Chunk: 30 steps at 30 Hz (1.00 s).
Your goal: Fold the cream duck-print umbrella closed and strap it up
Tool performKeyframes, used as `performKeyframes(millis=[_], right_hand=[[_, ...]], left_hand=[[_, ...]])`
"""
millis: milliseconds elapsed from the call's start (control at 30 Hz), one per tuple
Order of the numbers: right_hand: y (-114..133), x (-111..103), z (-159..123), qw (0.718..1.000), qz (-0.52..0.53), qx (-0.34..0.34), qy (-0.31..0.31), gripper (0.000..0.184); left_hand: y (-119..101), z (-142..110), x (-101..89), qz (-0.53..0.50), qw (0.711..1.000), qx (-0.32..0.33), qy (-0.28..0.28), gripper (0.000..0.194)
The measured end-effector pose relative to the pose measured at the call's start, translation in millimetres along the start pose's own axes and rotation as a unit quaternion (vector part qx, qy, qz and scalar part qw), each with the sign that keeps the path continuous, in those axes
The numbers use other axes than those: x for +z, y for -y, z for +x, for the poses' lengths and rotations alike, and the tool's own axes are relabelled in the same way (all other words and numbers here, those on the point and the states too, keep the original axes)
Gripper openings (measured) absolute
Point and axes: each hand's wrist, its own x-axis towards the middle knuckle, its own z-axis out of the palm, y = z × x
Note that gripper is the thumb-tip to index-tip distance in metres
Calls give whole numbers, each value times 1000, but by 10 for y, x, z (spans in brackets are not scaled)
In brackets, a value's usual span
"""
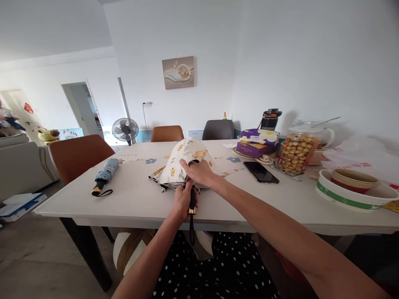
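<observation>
A cream umbrella [187,151] printed with small yellow figures lies half-folded on the table, its canopy loose and pointing away from me. My left hand [183,197] is wrapped round its black handle, which has a gold-coloured end and a black wrist strap hanging over the table edge. My right hand [198,171] grips the canopy cloth just above the handle, fingers closed on a fold. Some of the right fingers are hidden by the cloth. To the left lies a blue folded umbrella [107,171], with a black handle and strap, apart from both hands.
On the white table [134,207], a black phone [261,172] lies right of the umbrella. Behind it stand a purple box [255,148], a jar of nuts [296,153] and a dark bottle [269,119]. Paper bowls [346,201] sit far right. Chairs [81,153] surround the table.
</observation>
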Motion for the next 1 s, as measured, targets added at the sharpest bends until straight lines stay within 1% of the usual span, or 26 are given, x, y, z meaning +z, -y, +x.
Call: performKeyframes(millis=[100, 233, 267, 300, 333, 367, 433, 467, 500, 533, 600, 667, 733, 767, 833, 900, 967, 1000], right_hand=[[15, -12, 27, 992, -113, -48, -7, 36], [67, -58, 76, 966, -179, -187, -14, 33], [78, -56, 98, 959, -190, -212, -13, 31], [87, -44, 124, 953, -197, -228, -5, 30], [96, -24, 155, 950, -199, -240, 18, 29], [105, 2, 189, 948, -194, -247, 55, 29], [125, 58, 265, 943, -161, -252, 148, 33], [135, 78, 306, 940, -136, -255, 179, 35], [143, 86, 347, 941, -110, -258, 189, 35], [146, 80, 387, 946, -85, -261, 173, 34], [131, 26, 461, 960, -51, -260, 89, 34], [77, -66, 518, 971, -50, -235, 6, 37], [-12, -155, 546, 975, -83, -205, -32, 40], [-65, -187, 549, 975, -107, -193, -35, 41], [-173, -212, 541, 971, -157, -179, -7, 43], [-271, -188, 532, 967, -192, -161, 47, 46], [-345, -136, 538, 965, -201, -132, 100, 49], [-371, -110, 543, 966, -197, -121, 112, 50]], left_hand=[[-13, -8, -15, -19, 1000, -13, -4, 42], [-56, -39, -21, -37, 999, -23, 3, 39], [-65, -46, -21, -42, 999, -23, 6, 39], [-73, -52, -21, -46, 999, -25, 9, 39], [-78, -55, -21, -51, 998, -29, 10, 39], [-83, -57, -22, -57, 998, -32, 10, 39], [-86, -54, -25, -69, 997, -37, 10, 40], [-86, -51, -28, -76, 996, -37, 10, 40], [-85, -47, -32, -81, 996, -38, 11, 41], [-82, -42, -37, -85, 995, -41, 10, 42], [-72, -31, -49, -85, 995, -47, 12, 44], [-58, -21, -60, -81, 995, -49, 11, 45], [-47, -16, -64, -83, 995, -47, 10, 45], [-46, -18, -63, -88, 995, -45, 11, 44], [-56, -29, -56, -103, 994, -38, 15, 43], [-79, -46, -47, -118, 992, -35, 26, 42], [-104, -60, -42, -133, 989, -44, 39, 41], [-113, -64, -41, -139, 988, -51, 43, 40]])
